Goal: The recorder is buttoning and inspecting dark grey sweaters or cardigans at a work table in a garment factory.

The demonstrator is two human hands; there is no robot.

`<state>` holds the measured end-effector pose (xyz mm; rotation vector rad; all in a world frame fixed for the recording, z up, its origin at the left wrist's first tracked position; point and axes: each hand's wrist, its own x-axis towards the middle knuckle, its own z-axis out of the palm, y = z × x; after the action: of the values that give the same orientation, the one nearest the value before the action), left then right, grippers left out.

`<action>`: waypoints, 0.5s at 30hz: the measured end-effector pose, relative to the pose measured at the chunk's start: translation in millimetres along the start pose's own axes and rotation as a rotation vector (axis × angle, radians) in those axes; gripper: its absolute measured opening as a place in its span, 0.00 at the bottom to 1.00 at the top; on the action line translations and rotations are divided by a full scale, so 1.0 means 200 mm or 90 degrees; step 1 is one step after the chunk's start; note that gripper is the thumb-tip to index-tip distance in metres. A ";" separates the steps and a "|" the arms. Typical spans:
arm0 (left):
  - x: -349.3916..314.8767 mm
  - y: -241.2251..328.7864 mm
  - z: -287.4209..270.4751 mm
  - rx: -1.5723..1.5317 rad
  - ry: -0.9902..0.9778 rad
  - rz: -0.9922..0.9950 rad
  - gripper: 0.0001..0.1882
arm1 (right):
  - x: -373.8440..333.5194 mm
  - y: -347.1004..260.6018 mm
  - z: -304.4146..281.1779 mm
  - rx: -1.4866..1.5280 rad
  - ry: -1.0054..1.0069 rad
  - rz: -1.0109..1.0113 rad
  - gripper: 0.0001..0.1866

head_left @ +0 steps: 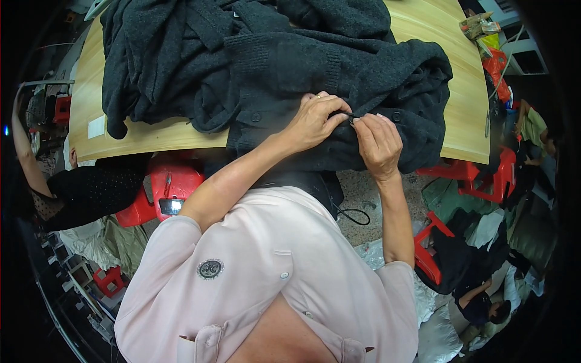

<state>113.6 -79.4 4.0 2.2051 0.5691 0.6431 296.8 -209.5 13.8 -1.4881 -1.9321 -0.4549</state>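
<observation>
A dark grey knitted cardigan [284, 66] with ribbed edges lies over the near edge of the table, part of it hanging toward my lap. Buttons show on its front, one button [256, 117] left of my hands and another button [396, 116] to their right. My left hand [316, 121] is closed, thumb and forefinger pinching a small fold of the knit. Close beside it, my right hand [378, 142] pinches the same spot, its fingertips nearly meeting the left ones. Something small and dark between the fingertips is too small to make out.
More dark grey knitwear [163, 60] is heaped on the wooden table [466, 115]. A white paper [96, 127] lies at the table's left edge. A red stool [175, 178] holding a phone [171, 206] stands left of me. Other people sit on both sides.
</observation>
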 end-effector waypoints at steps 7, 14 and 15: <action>0.00 0.01 0.02 -0.048 0.103 0.070 0.05 | 0.06 0.06 -0.04 0.010 -0.068 -0.052 0.05; 0.00 0.00 -0.01 -0.043 0.034 0.028 0.07 | 0.05 0.07 -0.01 0.016 -0.107 -0.061 0.05; -0.01 0.00 -0.01 -0.034 0.029 0.036 0.07 | 0.05 0.08 -0.01 0.017 -0.118 -0.068 0.05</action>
<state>111.5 -78.9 4.6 2.1674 0.5077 0.7322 310.0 -198.2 20.6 -1.4592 -2.1608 -0.3459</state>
